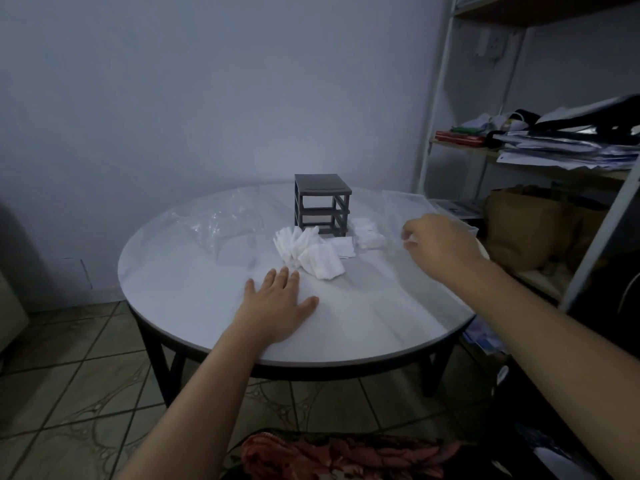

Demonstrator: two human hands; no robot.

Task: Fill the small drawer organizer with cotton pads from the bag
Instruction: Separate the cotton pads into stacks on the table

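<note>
1. Dim room: pale wall (207,98) behind, tiled floor (69,375) below, round white counter (346,323) on dark legs in the middle.
2. Drawer organizer (322,202): dark grey frame, upright, at the 12 o'clock side of the counter, near the far rim. Its slots are open, and I see no drawers in them.
3. Cotton pads (311,251): a loose white heap on the counter at the organizer's 6 to 7 o'clock, with the nearest pads right at its base.
4. Second stack of pads (369,233): at the organizer's 4 o'clock, just beside the frame and neater than the heap.
5. Bag (221,223): clear plastic, crumpled flat on the counter at the organizer's 9 o'clock, apart from the frame.
6. Clear plastic piece (405,202) at the organizer's 3 o'clock, hard to read; cannot tell what it is.
7. Left hand (277,306): palm down on the counter at the heap's 7 o'clock, fingers straight and slightly spread, tips just short of the pads.
8. Right hand (440,244): raised at the second stack's 3 o'clock, fingers curled inward. A white scrap shows at the tips; cannot tell if they pinch it.
9. Metal shelf unit (438,98) at the counter's 2 o'clock, holding stacked papers (561,147) with a brown bag (519,230) lower down.
10. Patterned red fabric (339,455) at the bottom edge, 6 o'clock.
</note>
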